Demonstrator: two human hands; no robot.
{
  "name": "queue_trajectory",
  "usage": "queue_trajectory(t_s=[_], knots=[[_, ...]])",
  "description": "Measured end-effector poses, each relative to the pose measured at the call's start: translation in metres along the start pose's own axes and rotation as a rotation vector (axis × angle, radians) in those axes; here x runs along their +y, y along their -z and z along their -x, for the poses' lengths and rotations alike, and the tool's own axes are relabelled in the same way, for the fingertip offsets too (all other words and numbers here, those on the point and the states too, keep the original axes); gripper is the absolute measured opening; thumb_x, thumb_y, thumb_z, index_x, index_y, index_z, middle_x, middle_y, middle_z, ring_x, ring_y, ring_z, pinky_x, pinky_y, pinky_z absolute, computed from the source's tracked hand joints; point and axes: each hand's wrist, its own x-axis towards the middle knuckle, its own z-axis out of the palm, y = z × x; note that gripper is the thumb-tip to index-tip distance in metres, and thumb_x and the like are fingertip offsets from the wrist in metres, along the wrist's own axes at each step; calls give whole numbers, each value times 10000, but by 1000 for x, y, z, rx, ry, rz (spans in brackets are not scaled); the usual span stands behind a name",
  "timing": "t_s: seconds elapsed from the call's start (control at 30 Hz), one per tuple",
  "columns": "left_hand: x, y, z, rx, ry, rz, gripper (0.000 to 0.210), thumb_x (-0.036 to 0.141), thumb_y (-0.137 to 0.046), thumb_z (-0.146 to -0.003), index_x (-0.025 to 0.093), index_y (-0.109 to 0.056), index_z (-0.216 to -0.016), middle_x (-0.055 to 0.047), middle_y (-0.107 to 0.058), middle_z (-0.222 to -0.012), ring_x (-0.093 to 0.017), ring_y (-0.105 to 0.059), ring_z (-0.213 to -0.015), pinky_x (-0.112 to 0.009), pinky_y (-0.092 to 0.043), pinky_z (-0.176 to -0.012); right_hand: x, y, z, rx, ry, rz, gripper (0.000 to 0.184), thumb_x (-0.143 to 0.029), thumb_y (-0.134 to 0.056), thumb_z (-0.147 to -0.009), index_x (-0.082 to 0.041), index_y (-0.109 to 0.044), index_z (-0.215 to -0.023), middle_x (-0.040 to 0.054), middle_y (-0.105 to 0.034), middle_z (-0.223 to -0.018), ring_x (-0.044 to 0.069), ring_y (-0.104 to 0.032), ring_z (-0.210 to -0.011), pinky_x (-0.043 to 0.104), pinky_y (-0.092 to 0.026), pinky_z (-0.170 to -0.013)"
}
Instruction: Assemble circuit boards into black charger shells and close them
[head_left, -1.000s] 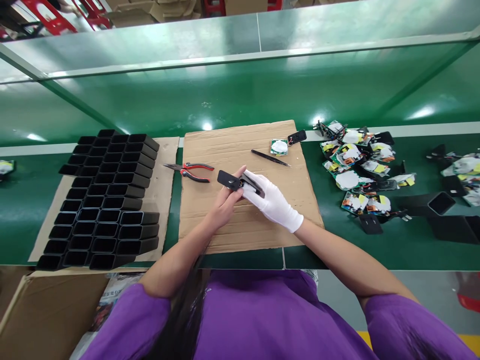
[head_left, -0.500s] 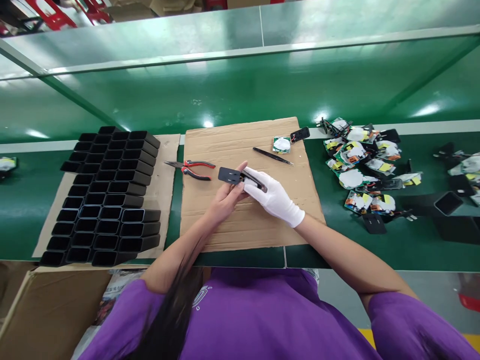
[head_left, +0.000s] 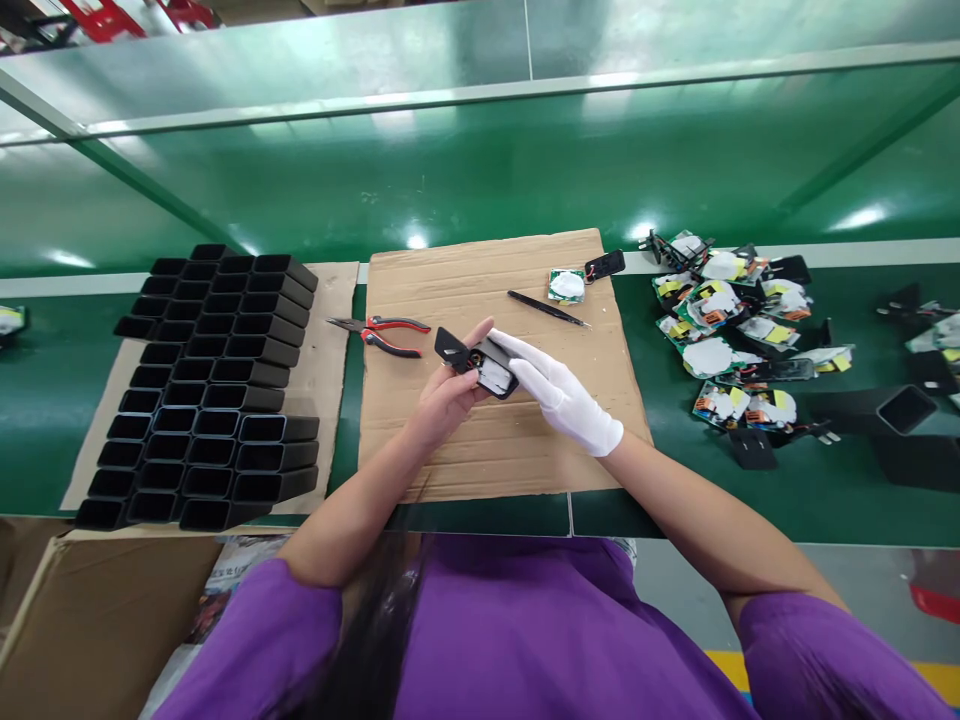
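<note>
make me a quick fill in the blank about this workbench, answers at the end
1. The glove on the right hand is coloured ____.
2. The bare hand gripping the black-cased unit is the ____ one.
3. On the pliers, the handles are black and ____.
4. The slim black tool lies on a sheet of brown ____.

Missing words: white; left; red; cardboard

Left grip [head_left: 444, 398] partly hidden behind the black device [head_left: 495, 374]

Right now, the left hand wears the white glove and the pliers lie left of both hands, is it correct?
No: the head view shows the right hand wearing the white glove, not the left hand. The pliers do lie left.
</note>
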Motion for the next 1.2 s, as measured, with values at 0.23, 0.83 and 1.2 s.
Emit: queue_trajectory(t_s=[0.23,0.83,1.2], knots=[[-3,2,0,-1,31,-89,828,402,-682,-770,275,-359,-1522,-33,-702,-1007,-242,-685,-1012,-452,-505,-1001,2,1,-1,19,25,94,626,-643,-459,-939,-253,-523,-1425,39,-562,-1463,259,-516,-1361,446,-386,-1182],[-13,2,6,18,-54,-275,731,444,-653,-830,282,-410,-1499,-66,-602,-1372,-306,-493,-1346,-427,-396,-1147,7,-10,-3,165,44,291,498,-386,-633,-862,-222,-594,-1330,83,-698,-1102,258,-665,-1016,433,-546,-940],[-17,-1,5,40,-170,-437,668,532,-596,-902,233,-440,-1478,-100,-603,-1351,-288,-454,-1375,-436,-308,-1204,14,-13,-5,174,14,287,494,-350,-602,-861,-226,-595,-1339,72,-696,-1073,233,-668,-927,398,-568,-858]])
